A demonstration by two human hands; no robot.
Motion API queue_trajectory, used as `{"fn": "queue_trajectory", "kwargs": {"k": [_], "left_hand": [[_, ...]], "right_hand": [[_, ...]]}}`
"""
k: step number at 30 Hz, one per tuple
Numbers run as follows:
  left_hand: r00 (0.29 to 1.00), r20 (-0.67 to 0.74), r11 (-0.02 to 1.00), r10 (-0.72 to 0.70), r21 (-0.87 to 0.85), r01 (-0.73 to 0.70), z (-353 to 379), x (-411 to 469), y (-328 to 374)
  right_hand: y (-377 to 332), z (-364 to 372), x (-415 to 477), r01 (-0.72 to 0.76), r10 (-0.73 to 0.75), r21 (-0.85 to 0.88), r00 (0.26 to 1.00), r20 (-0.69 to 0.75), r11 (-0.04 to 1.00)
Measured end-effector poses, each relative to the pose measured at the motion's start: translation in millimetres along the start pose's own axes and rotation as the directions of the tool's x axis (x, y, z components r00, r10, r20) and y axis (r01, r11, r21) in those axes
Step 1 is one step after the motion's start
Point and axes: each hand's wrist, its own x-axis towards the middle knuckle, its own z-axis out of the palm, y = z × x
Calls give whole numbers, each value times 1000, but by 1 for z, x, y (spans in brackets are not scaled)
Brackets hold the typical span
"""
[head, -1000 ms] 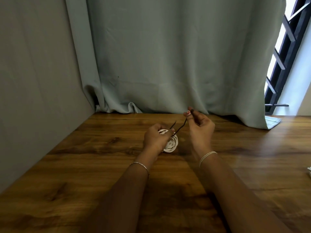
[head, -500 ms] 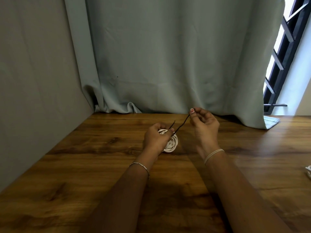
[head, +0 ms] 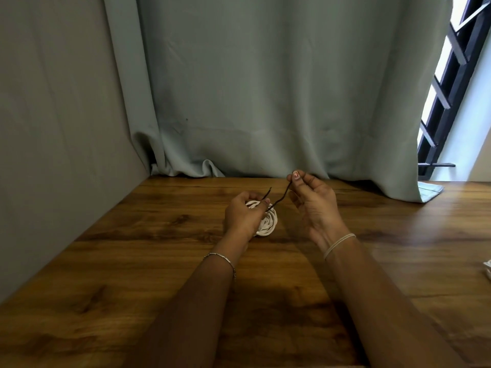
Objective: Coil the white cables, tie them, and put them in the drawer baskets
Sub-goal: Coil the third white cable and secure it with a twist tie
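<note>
- At the middle of the brown wooden table (head: pixel 132 261), your left hand (head: pixel 243 217) curls round the flat round coil of white cable (head: pixel 269 224). The coil's uncovered part shows at the hand's three o'clock.
- The coil sits low against the wood. Whether it touches the table cannot be told.
- A thin dark wire tie (head: pixel 283 196) passes under your left thumb at the top of the coil. Its short end sticks up toward twelve o'clock, and its longer end rises toward one o'clock.
- Your right hand (head: pixel 314 208) is raised at two o'clock from the coil. It pinches the tie's long end between thumb and forefinger, and the other fingers are loosely bent with nothing in them.
- Your two hands are apart, joined only by the tie.
- A slim silver chain bracelet (head: pixel 220 259) lies on your left wrist, and a pale elastic band (head: pixel 338 243) on your right.
- A grey-green cloth curtain (head: pixel 265 88) hangs at twelve o'clock, its hem bunched on the table's far edge.
- A plain grey wall (head: pixel 53 115) stands at nine o'clock, and black window bars (head: pixel 451 75) at two o'clock.
- A small white thing (head: pixel 487 272) lies at four o'clock, cut off by the frame edge, so it cannot be identified.
</note>
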Motion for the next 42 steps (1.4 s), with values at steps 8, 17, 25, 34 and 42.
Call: {"fn": "queue_trajectory", "kwargs": {"k": [8, 17, 25, 34, 42], "left_hand": [[999, -8, 998, 44, 41, -44, 4, -3, 3], [993, -34, 986, 112, 127, -106, 2, -6, 8], [983, -81, 958, 165, 250, -140, -3, -8, 11], [975, -81, 926, 209, 337, -170, -3, -11, 13], [977, -90, 928, 192, 341, -151, -4, -13, 15]], "right_hand": [[12, 0, 3, 224, -232, -450, 972, 37, 865], [21, -3, 10, 273, -245, -555, 961, 126, 785], [24, -1, 8, 203, -144, -541, 978, 149, 817], [23, 0, 7, 159, -117, -452, 986, 121, 878], [27, 0, 7, 164, -116, -511, 985, 124, 844]]}}
